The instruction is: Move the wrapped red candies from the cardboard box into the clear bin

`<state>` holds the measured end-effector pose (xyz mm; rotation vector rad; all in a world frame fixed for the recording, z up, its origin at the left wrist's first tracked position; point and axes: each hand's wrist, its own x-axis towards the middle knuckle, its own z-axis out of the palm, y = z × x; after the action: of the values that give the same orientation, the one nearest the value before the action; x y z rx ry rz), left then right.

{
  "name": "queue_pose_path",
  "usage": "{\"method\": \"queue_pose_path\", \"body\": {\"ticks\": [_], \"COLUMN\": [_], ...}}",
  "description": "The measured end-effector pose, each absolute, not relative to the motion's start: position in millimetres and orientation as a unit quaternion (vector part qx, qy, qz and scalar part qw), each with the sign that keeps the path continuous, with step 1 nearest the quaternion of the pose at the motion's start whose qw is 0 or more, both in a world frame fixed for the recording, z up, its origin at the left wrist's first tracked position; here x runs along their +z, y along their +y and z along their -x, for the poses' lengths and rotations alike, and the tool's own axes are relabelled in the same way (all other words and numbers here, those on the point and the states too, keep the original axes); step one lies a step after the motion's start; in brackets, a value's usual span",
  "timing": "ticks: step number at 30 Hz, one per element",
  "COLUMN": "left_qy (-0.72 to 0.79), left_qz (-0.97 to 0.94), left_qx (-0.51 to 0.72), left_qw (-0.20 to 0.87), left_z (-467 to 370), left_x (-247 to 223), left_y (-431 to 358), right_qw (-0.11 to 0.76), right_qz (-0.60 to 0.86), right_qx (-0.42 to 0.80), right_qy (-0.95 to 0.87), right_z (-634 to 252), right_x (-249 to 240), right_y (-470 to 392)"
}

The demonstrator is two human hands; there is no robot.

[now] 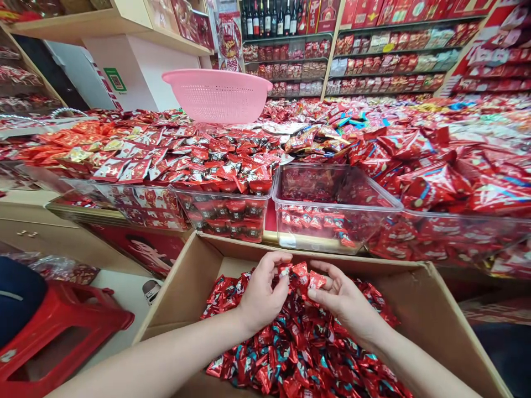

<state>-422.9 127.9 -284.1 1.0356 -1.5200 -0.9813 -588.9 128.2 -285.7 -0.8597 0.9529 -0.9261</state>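
Observation:
Both of my hands are above a cardboard box (446, 309) holding a heap of small red wrapped candies (298, 342). My left hand (265, 287) is closed, with a red wrapped candy (284, 271) pinched between thumb and fingers. Opposite it, my right hand (342, 296) grips another candy (317, 279) by thumb and fingertips. One more red candy (300, 271) shows between the two hands; whether a finger touches it I cannot tell. Just beyond the box stands a clear plastic bin (336, 203) with a low layer of red candies at its bottom.
Clear bins piled with wrapped candies (232, 166) line the counter. A pink basket (219, 97) rests on the candies behind them. At lower left is a red plastic stool (74, 315). Shelves with bottles (269, 22) and red packages (390, 41) fill the back wall.

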Motion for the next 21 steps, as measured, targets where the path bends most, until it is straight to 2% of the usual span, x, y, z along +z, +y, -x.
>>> {"method": "queue_pose_path", "body": {"ticks": [4, 7, 12, 14, 16, 21], "left_qy": [-0.529, -0.460, -0.418, -0.417, -0.419, -0.443], "left_qz": [-0.464, -0.453, -0.459, -0.453, -0.438, -0.388], "left_qx": [-0.551, -0.634, -0.682, -0.687, -0.691, -0.693], "left_qw": [0.448, 0.425, 0.386, 0.386, 0.395, 0.416], "left_z": [428, 431, 430, 427, 424, 420], "left_x": [-284, -282, -276, -274, -272, -265], "left_y": [129, 131, 132, 129, 126, 122], "right_qw": [0.683, 0.635, 0.517, 0.505, 0.528, 0.667], "right_qz": [0.419, 0.480, 0.598, 0.607, 0.570, 0.381], "right_qx": [-0.419, -0.414, -0.398, -0.404, -0.431, -0.452], "right_qy": [0.427, 0.441, 0.464, 0.463, 0.459, 0.453], "right_z": [588, 588, 588, 587, 587, 584], "right_x": [-289, -296, -299, -293, -285, -273], "right_y": [128, 129, 133, 135, 137, 137]}}
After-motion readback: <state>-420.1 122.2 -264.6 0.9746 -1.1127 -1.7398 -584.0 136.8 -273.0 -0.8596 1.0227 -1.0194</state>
